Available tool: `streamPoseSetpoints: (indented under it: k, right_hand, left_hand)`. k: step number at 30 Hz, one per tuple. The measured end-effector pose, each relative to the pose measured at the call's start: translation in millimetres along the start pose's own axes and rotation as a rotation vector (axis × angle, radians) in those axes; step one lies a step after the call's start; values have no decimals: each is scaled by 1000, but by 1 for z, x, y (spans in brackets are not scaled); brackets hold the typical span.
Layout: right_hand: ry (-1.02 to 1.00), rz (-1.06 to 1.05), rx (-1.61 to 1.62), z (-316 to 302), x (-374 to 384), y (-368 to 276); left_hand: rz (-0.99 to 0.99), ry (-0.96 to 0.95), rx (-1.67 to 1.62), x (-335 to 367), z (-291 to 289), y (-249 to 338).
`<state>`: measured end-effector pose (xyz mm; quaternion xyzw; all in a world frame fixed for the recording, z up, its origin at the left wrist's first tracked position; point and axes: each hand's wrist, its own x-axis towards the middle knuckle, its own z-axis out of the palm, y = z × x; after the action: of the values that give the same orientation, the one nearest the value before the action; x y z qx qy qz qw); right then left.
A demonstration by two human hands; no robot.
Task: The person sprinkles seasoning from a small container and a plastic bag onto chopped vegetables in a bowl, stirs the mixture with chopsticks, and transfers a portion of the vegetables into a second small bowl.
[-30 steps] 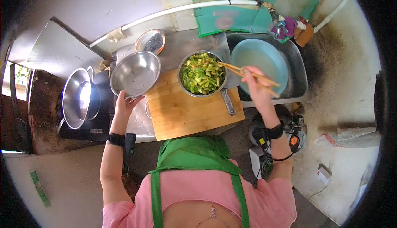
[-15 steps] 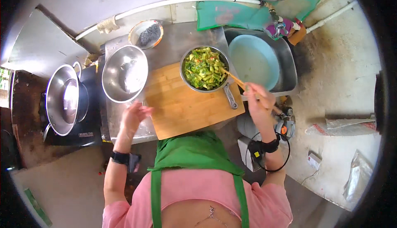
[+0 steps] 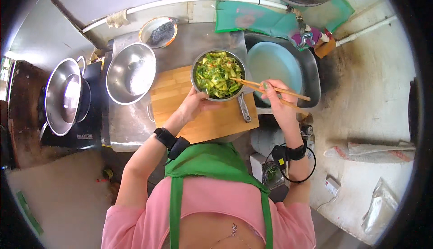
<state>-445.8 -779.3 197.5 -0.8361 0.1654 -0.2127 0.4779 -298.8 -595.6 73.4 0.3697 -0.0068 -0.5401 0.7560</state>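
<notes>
A metal bowl [image 3: 196,88] full of chopped green vegetables [image 3: 218,72] with small red bits stands on the wooden cutting board [image 3: 180,122]. My left hand [image 3: 195,104] grips the bowl's near left rim, fingers along its side. Wooden chopsticks [image 3: 288,94] are held in my right hand [image 3: 276,96], to the right of the bowl. Their tips reach over the rim into the vegetables. On the board's right side lies a grey handle [image 3: 244,109]; where it meets the bowl, its far end is hidden.
Left of the board is a metal basin [image 3: 131,73], with a patterned bowl [image 3: 160,33] holding dark stuff behind it. A wok [image 3: 65,95] sits on the stove at far left. At right, a light blue tub [image 3: 276,66] stands in the sink [image 3: 311,84] under a tap [image 3: 306,39].
My left hand has moved right from beside the board and taken hold of the bowl's rim. My right hand still holds the chopsticks, which now lie flatter. The whole view has shifted slightly.
</notes>
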Motion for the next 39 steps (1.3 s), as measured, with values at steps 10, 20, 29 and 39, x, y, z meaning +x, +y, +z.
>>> streamPoseSetpoints:
  k: [10, 20, 29, 39]
  right_hand:
    - [-236, -102, 115, -13, -4, -23]
    - [-555, 100, 514, 85, 9, 23]
    - [-401, 129, 381, 60, 12, -26]
    - [-355, 124, 454, 127, -17, -2]
  left_hand:
    - [102, 450, 127, -53, -1, 1]
    - [100, 418, 87, -119, -56, 6]
    - [45, 227, 24, -131, -82, -2]
    - [101, 268, -49, -127, -80, -8]
